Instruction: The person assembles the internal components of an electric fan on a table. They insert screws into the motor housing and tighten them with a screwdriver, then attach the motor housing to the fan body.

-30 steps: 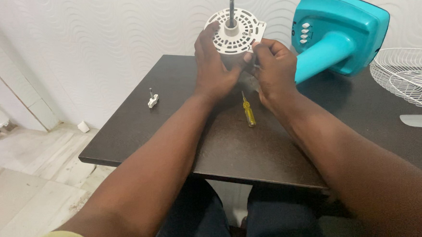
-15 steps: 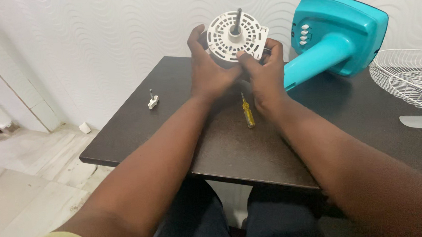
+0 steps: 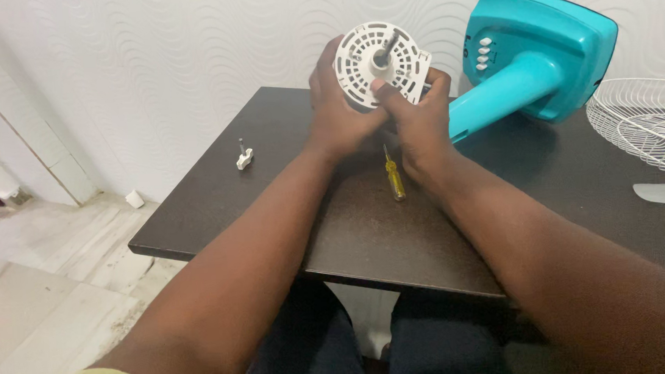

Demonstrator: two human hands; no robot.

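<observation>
Head view looks down on a dark brown table (image 3: 365, 231) that fills the middle and right of the frame, with a pale wavy-patterned wall (image 3: 151, 60) behind it and light floor tiles at lower left.

Largest of the loose things is the turquoise fan base (image 3: 538, 55), lying on its side at upper right, its neck pointing down-left toward the hands and a column of small white buttons on its face. A white wire grille (image 3: 647, 121) sits at the right edge, partly cut off by the frame.

At top centre, raised above the far edge of the table, is the white fan motor housing (image 3: 383, 59). Its face is a round plastic disc, tilted toward the camera, pierced by rings of short slots, with a squared corner tab at the right. A grey metal shaft (image 3: 387, 46) stands out of a raised hub at its centre.

Both hands grasp this housing: the left hand (image 3: 336, 111) wraps its left side from behind, and the right hand (image 3: 420, 118) holds its lower right, with 1 finger pressed on the disc's front.

Just below the hands a yellow-handled screwdriver (image 3: 395, 176) lies on the table. Well apart at centre left rests a small white clip with a pin (image 3: 244, 157)
</observation>
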